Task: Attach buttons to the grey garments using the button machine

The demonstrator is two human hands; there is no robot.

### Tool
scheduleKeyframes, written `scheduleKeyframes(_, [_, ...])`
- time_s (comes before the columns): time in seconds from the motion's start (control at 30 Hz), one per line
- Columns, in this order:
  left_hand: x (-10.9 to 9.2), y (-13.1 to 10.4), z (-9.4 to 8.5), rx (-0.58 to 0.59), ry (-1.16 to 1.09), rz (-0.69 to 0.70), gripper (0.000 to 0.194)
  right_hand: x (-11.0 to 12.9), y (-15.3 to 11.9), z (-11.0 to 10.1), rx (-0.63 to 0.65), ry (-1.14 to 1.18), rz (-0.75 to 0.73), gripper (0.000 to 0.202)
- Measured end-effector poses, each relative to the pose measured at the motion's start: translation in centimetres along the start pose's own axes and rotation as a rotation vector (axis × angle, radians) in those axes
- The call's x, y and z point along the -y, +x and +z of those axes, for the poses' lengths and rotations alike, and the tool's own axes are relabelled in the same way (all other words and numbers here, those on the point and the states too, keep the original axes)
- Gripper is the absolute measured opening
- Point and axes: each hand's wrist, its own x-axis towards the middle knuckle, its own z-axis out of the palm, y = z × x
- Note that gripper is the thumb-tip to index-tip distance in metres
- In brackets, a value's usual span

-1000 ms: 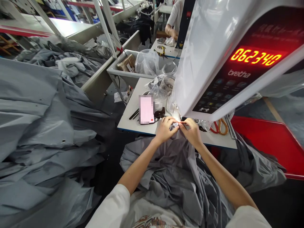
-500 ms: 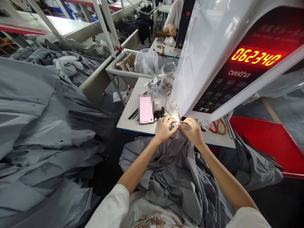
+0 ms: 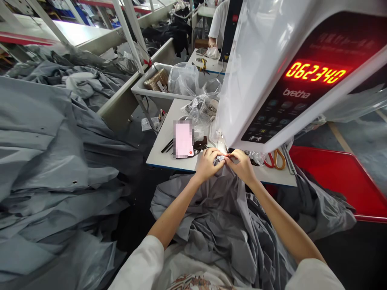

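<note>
Grip: thumb-and-finger pinch on grey cloth (image 3: 208,217), in left hand (image 3: 208,165) and right hand (image 3: 242,166) alike. Closed on the upper edge of the cloth, both sets of fingertips close together. Can't tell whether actually meeting, too small at that spot.

Cloth vs grip: edge right at the fingertips, small pale fold in the gap between left thumb and index finger. Bulk below the hands, draped past the front edge of the white tabletop (image 3: 269,177), then bunched between the forearms (image 3: 173,215) and down against the white shirt (image 3: 190,268).

Just beyond the fingertips: brightly lit work point (image 3: 222,146) under the head of the white machine (image 3: 256,80). Can't tell about cloth-to-machine contact, hidden behind fingers. On the red display (image 3: 316,73): 062340.

Left of left hand, on the tabletop: pink phone (image 3: 183,141), dark sticks (image 3: 167,146) just beside. Behind: clear plastic bag (image 3: 198,125). Right of right hand: red and orange scissor handles (image 3: 279,160).

Farther out: red tray (image 3: 335,177) on the right, heap of grey fabric (image 3: 45,169) on the left. At the back, co-worker's sleeve (image 3: 218,25), well apart.
</note>
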Motion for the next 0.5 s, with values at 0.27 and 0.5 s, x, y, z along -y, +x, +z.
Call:
scheduleKeyframes(0.27, [0.0, 0.0, 0.0, -0.013, 0.000, -0.006, 0.020, -0.9, 1.1, -4.2, -0.246, -0.220, 0.132, 0.019])
scheduleKeyframes(0.5, [-0.1, 0.0, 0.0, -0.003, 0.011, -0.004, 0.018, -5.8, 3.6, -6.1, 0.088, -0.410, 0.053, 0.013])
